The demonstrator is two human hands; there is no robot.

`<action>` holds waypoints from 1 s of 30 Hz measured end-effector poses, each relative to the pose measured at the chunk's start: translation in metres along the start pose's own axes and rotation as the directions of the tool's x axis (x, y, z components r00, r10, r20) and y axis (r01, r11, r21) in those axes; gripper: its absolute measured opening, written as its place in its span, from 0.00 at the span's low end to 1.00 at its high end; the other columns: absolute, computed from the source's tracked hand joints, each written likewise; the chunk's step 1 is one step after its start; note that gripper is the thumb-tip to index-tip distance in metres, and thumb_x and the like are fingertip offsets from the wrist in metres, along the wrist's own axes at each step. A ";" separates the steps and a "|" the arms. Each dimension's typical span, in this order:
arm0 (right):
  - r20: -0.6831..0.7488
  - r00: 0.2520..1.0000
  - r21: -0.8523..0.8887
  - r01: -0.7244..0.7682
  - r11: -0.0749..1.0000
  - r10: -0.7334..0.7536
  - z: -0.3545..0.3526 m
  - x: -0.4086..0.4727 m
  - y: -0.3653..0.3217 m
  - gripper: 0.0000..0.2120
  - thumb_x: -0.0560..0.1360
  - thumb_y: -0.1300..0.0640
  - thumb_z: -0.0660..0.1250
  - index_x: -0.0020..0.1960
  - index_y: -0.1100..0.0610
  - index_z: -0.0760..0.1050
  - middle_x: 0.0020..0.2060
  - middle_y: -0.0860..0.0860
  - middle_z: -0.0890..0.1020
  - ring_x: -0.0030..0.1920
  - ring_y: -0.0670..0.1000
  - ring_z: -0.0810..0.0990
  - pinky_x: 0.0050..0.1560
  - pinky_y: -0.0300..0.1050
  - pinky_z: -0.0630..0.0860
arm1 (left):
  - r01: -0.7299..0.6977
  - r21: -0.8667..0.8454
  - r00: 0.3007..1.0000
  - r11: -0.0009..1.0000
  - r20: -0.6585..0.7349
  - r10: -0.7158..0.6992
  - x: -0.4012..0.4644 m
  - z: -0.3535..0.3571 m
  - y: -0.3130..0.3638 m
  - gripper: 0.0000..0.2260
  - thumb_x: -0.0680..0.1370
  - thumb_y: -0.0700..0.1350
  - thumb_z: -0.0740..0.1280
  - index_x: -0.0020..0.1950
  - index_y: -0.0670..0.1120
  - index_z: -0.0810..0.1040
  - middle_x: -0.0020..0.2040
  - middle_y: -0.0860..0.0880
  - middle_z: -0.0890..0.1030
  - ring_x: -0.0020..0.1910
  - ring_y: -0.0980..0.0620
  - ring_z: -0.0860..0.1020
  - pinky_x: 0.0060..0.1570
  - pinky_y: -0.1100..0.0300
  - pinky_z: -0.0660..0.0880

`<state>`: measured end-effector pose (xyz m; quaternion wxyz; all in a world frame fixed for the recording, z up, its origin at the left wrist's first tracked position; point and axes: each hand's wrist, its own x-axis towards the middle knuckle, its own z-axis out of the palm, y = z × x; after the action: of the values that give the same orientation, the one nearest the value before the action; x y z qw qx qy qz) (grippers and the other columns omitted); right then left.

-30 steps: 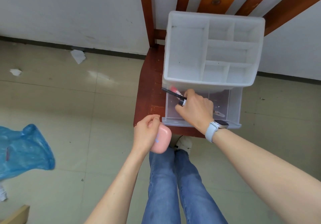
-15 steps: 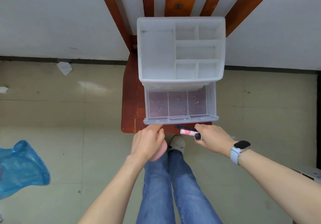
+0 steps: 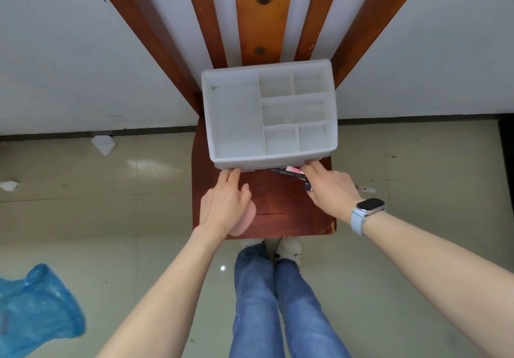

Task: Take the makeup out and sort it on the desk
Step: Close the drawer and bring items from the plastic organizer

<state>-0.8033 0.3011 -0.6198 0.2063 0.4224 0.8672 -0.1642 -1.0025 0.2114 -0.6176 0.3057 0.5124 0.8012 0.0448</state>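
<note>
Your left hand point(image 3: 225, 204) has its fingertips against the near left edge of the white organizer point(image 3: 268, 115) while it keeps a pink case point(image 3: 246, 220) tucked under the palm. Your right hand point(image 3: 331, 191) touches the organizer's near right corner with a straight finger and grips a black pencil point(image 3: 288, 173) and a pink tube point(image 3: 293, 169), which poke out to the left. The organizer sits at the far end of the chair point(image 3: 281, 207) seat.
</note>
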 end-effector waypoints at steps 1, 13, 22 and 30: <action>-0.010 1.000 0.009 -0.019 1.000 0.019 -0.003 0.003 0.000 0.18 0.77 0.55 0.59 0.66 0.58 0.64 0.65 0.54 0.68 0.46 0.59 0.79 0.34 0.45 0.65 | -0.001 0.012 1.000 1.000 -0.018 0.002 0.005 -0.004 0.001 0.19 0.79 0.48 0.57 0.69 0.47 0.66 0.68 0.48 0.69 0.51 0.36 0.76 0.46 0.50 0.70; 0.115 0.910 0.641 -0.374 0.670 0.398 -0.005 -0.071 -0.045 0.03 0.74 0.56 0.59 0.45 0.52 0.65 0.32 0.51 0.73 0.36 0.59 0.72 0.34 0.47 0.67 | 0.313 -0.611 0.945 0.728 0.276 -0.175 -0.026 -0.028 0.005 0.15 0.78 0.52 0.60 0.36 0.50 0.80 0.34 0.55 0.78 0.37 0.54 0.74 0.38 0.62 0.68; 0.120 0.615 0.875 -0.437 0.210 0.779 -0.026 -0.241 -0.046 0.07 0.76 0.55 0.59 0.50 0.56 0.72 0.40 0.55 0.80 0.41 0.60 0.77 0.42 0.51 0.75 | 0.093 -0.650 0.938 0.754 0.312 0.153 -0.112 -0.078 0.099 0.04 0.76 0.48 0.65 0.44 0.54 0.79 0.48 0.55 0.80 0.47 0.56 0.77 0.40 0.62 0.73; 0.217 0.200 0.954 -0.251 -0.165 0.955 0.053 -0.490 -0.098 0.07 0.76 0.56 0.60 0.49 0.59 0.72 0.43 0.57 0.80 0.40 0.60 0.77 0.36 0.45 0.70 | -0.258 -0.573 0.739 0.778 0.401 0.541 -0.288 0.007 0.212 0.07 0.75 0.45 0.66 0.53 0.49 0.77 0.49 0.49 0.79 0.42 0.56 0.78 0.32 0.64 0.75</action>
<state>-0.5962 -0.1068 -0.4111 -0.3075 0.8695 0.2337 -0.3080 -0.7475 0.0653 -0.4134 0.6202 0.5754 0.5081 0.1613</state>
